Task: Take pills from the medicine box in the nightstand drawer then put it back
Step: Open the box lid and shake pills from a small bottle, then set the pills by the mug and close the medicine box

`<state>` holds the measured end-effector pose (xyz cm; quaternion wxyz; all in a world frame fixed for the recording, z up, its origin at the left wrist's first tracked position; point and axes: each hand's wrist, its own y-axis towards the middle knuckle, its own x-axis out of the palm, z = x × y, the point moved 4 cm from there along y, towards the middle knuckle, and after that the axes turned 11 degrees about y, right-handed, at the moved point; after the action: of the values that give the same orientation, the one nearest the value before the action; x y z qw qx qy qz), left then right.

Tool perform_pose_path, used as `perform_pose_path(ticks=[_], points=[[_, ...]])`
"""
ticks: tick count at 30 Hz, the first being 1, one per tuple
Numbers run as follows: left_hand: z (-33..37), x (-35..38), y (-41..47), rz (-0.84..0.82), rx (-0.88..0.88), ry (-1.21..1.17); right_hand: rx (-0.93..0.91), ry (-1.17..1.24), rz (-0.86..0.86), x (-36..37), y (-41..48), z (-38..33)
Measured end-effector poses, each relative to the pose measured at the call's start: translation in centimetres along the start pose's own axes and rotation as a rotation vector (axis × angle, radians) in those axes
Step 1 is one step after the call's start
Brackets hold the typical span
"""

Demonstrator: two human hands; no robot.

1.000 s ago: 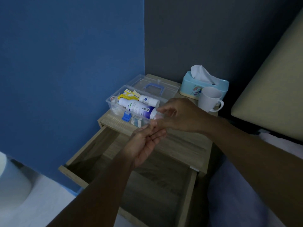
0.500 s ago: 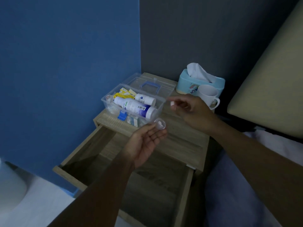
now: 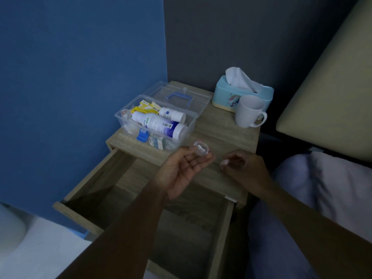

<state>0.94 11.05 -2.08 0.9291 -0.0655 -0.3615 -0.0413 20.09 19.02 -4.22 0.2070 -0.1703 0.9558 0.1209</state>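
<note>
**A:** What is the person holding?

**B:** The left hand is turned palm up over the open drawer, fingers loosely curled, gripping a small clear cap at the fingertips. Two white pills lie in it — the level palm seems meant to keep them from rolling out. The right hand hovers just beside it, thumb and finger pinched on something small and white; it may be a third pill, but it is too blurred to say.

**A:** And the medicine box?

**B:** The medicine box is out of the drawer, resting on the nightstand top near its left front corner. Its clear lid with a blue handle lies folded back behind it, which I'd guess leaves the contents within easy reach. The drawer itself looks bare.

**A:** Count things for me.

**B:** One box. Inside, two white bottles lying on their sides, some yellow packets, and smaller cartons I can't count. Beside it on top stand one white mug and one pale blue tissue box, touching or nearly so. A bed sits at the right.

**A:** How far along?

**B:** Pills are out — closing and returning the box appears not yet done.
</note>
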Motion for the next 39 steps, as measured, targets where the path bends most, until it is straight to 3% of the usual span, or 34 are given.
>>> perform_pose_path(ticks=[7, 14, 22, 28, 35, 39], points=[[-1.2, -1.6, 0.4, 0.051, -0.059, 0.207, -0.041, -0.094, 0.036, -0.3, -0.6, 0.6], [-1.2, -2.5, 1.0, 0.135, -0.038, 0.759, -0.165, -0.242, -0.022, -0.4, -0.4, -0.3], [-1.7, -2.4, 2.8, 0.255, 0.194, 1.392, -0.115, -0.21, -0.014, -0.4, 0.0, 0.4], [-2.2, -1.4, 2.4, 0.224, 0.336, 1.514, -0.105, -0.137, -0.032, -0.7, -0.3, 0.6], [-2.1, -1.1, 2.4, 0.215, 0.374, 1.542, -0.085, -0.104, -0.013, -1.1, -0.5, 0.9], [-2.5, -0.5, 2.6, 0.205, 0.415, 1.718, -0.067, -0.053, 0.041, -1.2, -1.0, 1.0]])
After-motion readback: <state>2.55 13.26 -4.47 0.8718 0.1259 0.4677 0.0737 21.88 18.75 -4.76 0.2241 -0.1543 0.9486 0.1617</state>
